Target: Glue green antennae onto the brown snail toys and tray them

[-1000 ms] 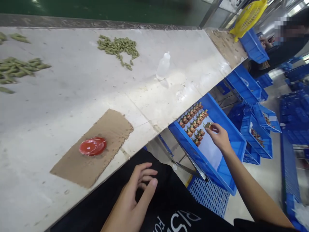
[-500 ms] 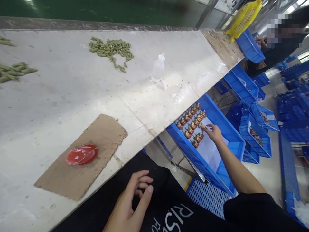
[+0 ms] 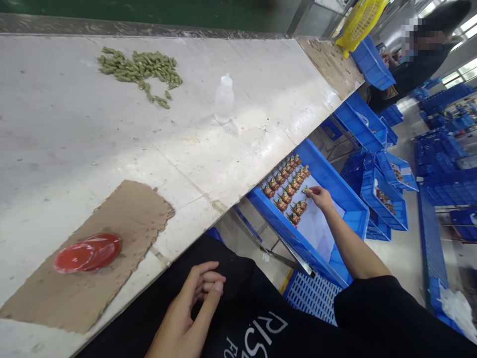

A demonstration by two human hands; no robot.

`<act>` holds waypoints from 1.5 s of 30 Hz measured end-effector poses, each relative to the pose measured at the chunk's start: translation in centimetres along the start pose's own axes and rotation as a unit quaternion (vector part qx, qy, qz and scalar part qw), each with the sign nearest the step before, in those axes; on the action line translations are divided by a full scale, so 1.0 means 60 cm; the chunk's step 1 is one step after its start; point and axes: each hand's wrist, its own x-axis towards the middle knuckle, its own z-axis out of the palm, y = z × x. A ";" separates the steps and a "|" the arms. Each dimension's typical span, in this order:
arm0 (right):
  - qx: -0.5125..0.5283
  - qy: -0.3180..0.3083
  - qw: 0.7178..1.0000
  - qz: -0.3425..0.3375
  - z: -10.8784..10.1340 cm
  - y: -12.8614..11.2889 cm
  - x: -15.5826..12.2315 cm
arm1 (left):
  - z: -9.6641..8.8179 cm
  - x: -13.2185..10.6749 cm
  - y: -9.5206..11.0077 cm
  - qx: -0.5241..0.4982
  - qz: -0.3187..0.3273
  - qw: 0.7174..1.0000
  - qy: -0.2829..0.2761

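Note:
My right hand is over the blue crate, fingertips pinched on a small figurine with a green top; the fingers cover most of it. Rows of small brown-and-green figurines stand beside it on the crate's white sheet lining. Close to my black shirt, my left hand hangs with its fingers loosely curled, the thumb apart, and nothing in it. On the worktable, a red oval dish with a glossy surface lies on torn cardboard.
Several small green pieces lie in a pile on the white worktable, near a translucent squeeze bottle. A yellow basket and blue bins are at the right. Another person is at the table's far end.
The view has swung so the table things appear further left. My right hand's fingers have drawn closer together at the crate. My left hand keeps its loose curl.

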 end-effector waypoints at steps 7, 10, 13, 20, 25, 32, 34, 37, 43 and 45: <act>0.076 -0.073 0.987 -0.119 -0.031 -0.080 -0.097 | 0.019 -0.002 0.014 0.006 0.039 0.999 -0.015; 0.116 -0.181 0.955 -0.204 -0.037 -0.132 -0.208 | 0.045 0.020 0.040 -0.034 0.066 0.996 -0.054; 0.127 -0.300 0.908 -0.262 -0.034 -0.183 -0.325 | 0.065 0.046 0.066 -0.038 0.059 0.984 -0.165; 0.147 -0.411 0.867 -0.240 -0.013 -0.212 -0.412 | 0.067 0.060 0.068 -0.035 0.061 0.962 -0.264; 0.157 -0.322 0.924 -0.132 -0.013 -0.169 -0.313 | 0.065 0.067 0.051 -0.101 -0.024 0.966 -0.235; 0.047 -0.025 0.997 0.053 -0.005 -0.058 -0.088 | 0.028 0.043 0.053 -0.231 -0.142 0.952 -0.141; 0.020 -0.004 0.996 0.085 0.004 -0.029 -0.059 | 0.023 0.034 0.055 -0.249 -0.154 0.947 -0.130; -0.003 0.010 0.994 0.105 0.016 0.003 -0.037 | 0.023 0.026 0.056 -0.251 -0.156 0.948 -0.116; -0.022 0.012 0.992 0.124 0.026 0.034 -0.012 | 0.023 0.025 0.049 -0.247 -0.148 0.950 -0.117; -0.023 0.010 0.991 0.130 0.027 0.039 -0.008 | 0.023 0.025 0.049 -0.246 -0.148 0.950 -0.122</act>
